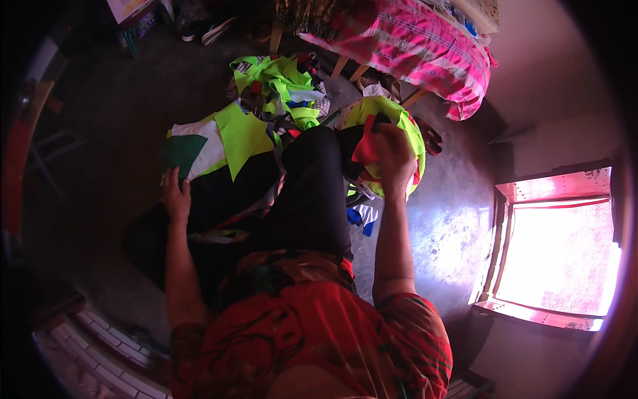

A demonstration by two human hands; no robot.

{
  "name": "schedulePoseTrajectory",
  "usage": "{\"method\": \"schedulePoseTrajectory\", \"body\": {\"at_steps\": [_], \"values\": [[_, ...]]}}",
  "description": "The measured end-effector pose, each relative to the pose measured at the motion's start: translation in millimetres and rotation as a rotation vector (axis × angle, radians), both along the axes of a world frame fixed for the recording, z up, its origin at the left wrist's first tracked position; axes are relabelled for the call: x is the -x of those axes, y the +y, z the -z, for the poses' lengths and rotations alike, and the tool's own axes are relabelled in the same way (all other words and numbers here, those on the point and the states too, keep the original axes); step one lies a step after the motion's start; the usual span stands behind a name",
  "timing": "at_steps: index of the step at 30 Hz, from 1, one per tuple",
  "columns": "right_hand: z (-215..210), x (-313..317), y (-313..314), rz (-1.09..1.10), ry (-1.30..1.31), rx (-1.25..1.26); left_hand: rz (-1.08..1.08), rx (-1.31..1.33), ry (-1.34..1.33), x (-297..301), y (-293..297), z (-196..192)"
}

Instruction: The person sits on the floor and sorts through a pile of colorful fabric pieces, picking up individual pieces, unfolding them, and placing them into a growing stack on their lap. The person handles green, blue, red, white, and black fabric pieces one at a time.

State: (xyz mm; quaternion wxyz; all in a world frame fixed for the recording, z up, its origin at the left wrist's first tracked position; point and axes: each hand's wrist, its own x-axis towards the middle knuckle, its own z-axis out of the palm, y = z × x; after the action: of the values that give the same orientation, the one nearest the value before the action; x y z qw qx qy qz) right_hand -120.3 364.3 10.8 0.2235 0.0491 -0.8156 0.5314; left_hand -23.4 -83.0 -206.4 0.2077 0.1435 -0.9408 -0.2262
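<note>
Your red patterned shirt (312, 339) fills the lower frame. Your right hand (393, 156) clamps on red cloth (367, 149) at centre, its long axis running up-down. Your left hand (175, 196) lies flat, fingers apart, beside the dark green piece (181, 151).

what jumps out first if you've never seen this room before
The neon yellow-green fabric pieces spread on the dark floor ahead grab the eye, with a heap of the same cloth farther back. The right hand grips red fabric on a round yellow-green bundle, while the left hand rests beside a dark green fabric piece. A bright pink striped cloth drapes at the top, and a glaring window fills the right.
</note>
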Motion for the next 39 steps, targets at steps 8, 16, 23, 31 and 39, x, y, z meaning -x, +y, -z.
{"method": "schedulePoseTrajectory", "body": {"at_steps": [8, 16, 23, 31, 39], "values": [[5, 7, 73, 0.188, 0.054, -0.516, 0.003, 0.016, 0.012, 2, 6, -8], [44, -1, 29, 0.094, 0.066, -1.044, 0.015, 0.002, 0.006, 2, 4, -9], [51, 16, 7, 0.236, -0.150, -1.016, 0.010, 0.004, 0.019, 0, 3, -6], [68, 29, 17, 0.290, -0.264, -0.961, 0.021, -0.013, 0.057, 1, 2, 2], [65, 21, 41, 0.180, -0.198, -0.492, 0.018, -0.016, 0.079, 0, 2, 3]]}}
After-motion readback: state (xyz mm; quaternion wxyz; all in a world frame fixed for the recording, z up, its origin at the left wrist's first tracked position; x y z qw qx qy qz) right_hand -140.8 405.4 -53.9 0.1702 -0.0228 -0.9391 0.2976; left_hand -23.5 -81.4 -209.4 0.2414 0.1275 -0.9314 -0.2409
